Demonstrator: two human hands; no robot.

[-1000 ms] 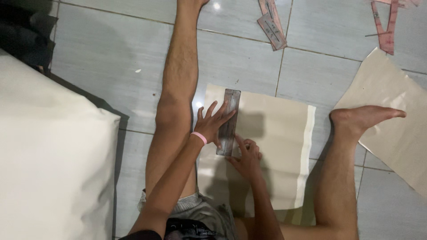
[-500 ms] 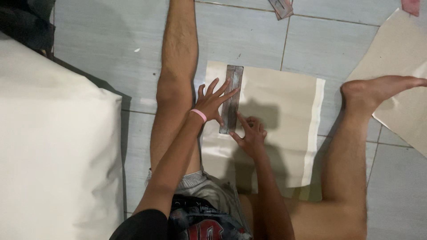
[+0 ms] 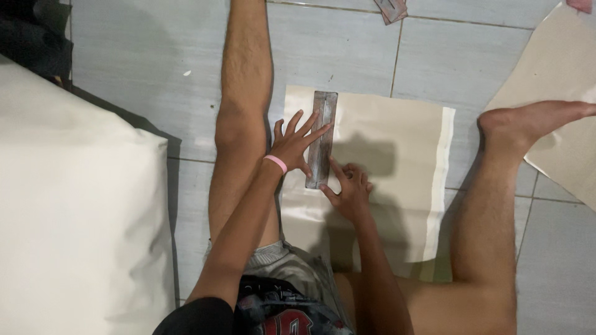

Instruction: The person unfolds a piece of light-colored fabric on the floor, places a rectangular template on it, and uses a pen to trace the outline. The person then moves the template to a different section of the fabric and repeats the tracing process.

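Metal ruler (image 3: 321,139): a long, narrow, grey strip, lying flat and lengthwise on the cream sheet (image 3: 385,180) that is spread on the tiled floor (image 3: 155,93) between my two outstretched legs. Nearest to me I see my dark shirt and patterned shorts at the bottom edge, and both forearms running up from there. My right hand (image 3: 349,189) sits just beside the ruler's lower right edge, fingers curled together with the fingertips (image 3: 338,170) against that edge; I cannot tell whether it pinches anything. My left hand (image 3: 297,144), with a pink band (image 3: 275,163) on its wrist, lies open with fingers spread, pressing down on the ruler's middle from the left, clamped on nothing. The sheet has a paler strip along its right side. To the left stands a large white cushion-like block (image 3: 74,229). My left leg lies along the sheet's left side, my right leg to the right, its foot (image 3: 528,121) resting on a second cream sheet (image 3: 559,62). Farthest off, a small grey and pink piece (image 3: 391,8) lies on the tiles at the top edge.
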